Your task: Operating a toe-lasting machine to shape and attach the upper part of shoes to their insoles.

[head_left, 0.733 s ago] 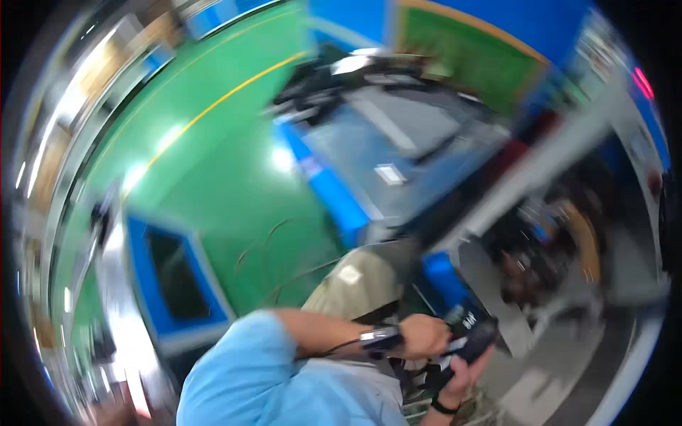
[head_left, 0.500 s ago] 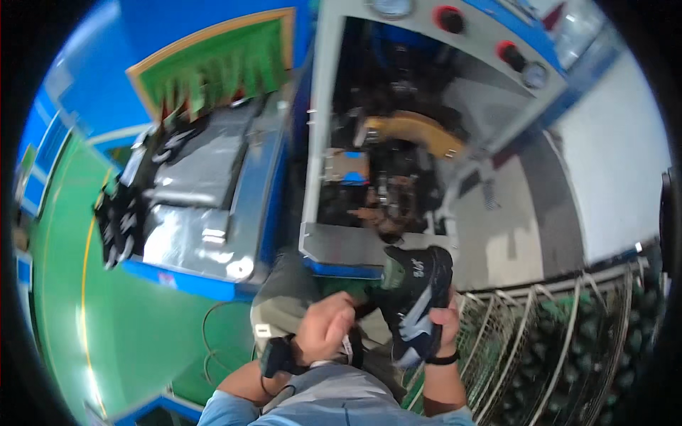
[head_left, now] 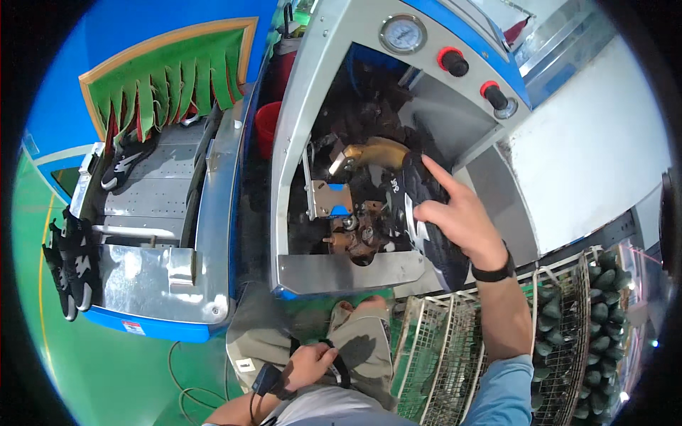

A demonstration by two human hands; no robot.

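Note:
My right hand point(head_left: 465, 224) is closed on a black sneaker point(head_left: 437, 252) with a white side mark. The index finger stretches along the shoe. It holds the shoe at the front of a machine's open bay, beside the curved yellow-brown arm point(head_left: 380, 153) and the rusty metal clamp parts point(head_left: 359, 231). My left hand point(head_left: 307, 366) is low over my lap, its fingers curled. A black strap point(head_left: 342, 370) lies against these fingers; what they grip, if anything, is hidden.
The grey machine point(head_left: 341, 268) carries a gauge point(head_left: 403, 34) and two red-and-black knobs. At left, a conveyor point(head_left: 145, 184) with a green strip curtain point(head_left: 170, 85) bears a sneaker; more shoes hang at its corner. Wire racks point(head_left: 455, 341) at lower right hold several dark green shoe lasts point(head_left: 600, 305).
My right hand has carried the sneaker up and forward from above my lap to the machine's bay. My left hand has come away from beside the shoe and dropped toward my lap.

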